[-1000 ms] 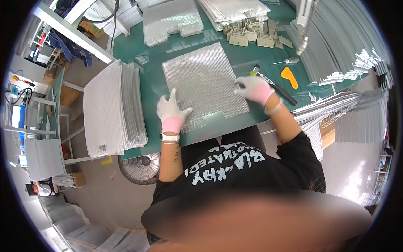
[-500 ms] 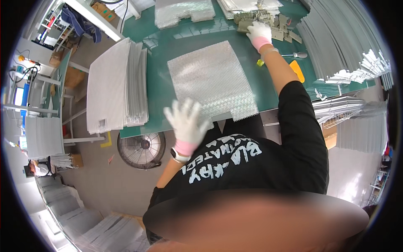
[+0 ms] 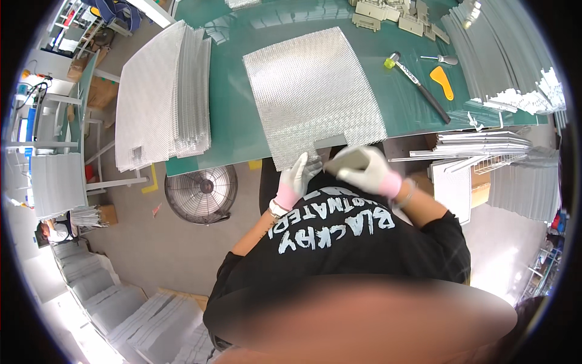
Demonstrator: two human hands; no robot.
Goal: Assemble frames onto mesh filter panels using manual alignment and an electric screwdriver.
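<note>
Spotted the left hand (image 3: 295,179) closest in, gloved, fingers spread and touching the near edge of the mesh sheet (image 3: 312,91), right at its overhang past the green table (image 3: 233,121). Found the right hand (image 3: 364,170) just beside it, also gloved, curled up by the little notch in that same edge. Couldn't tell whether clamped on something or just cupped. So: hands close together, not joined.

Reckoned the trick was keeping the left palm flat to stop the sheet sliding or flexing, and working the notch with light fingertip pressure to avoid kinking thin mesh or snagging a glove. Would've kept the overhang small too, to avoid sag.

Noticed a floor fan (image 3: 202,193) below the table edge, off to the left. Further out, saw a stack of mesh sheets (image 3: 160,97) on the left, well apart from the one in hand. On the right, clocked a mallet (image 3: 418,85) and an orange scraper (image 3: 442,82), then beige clips (image 3: 394,15) at the far edge.
</note>
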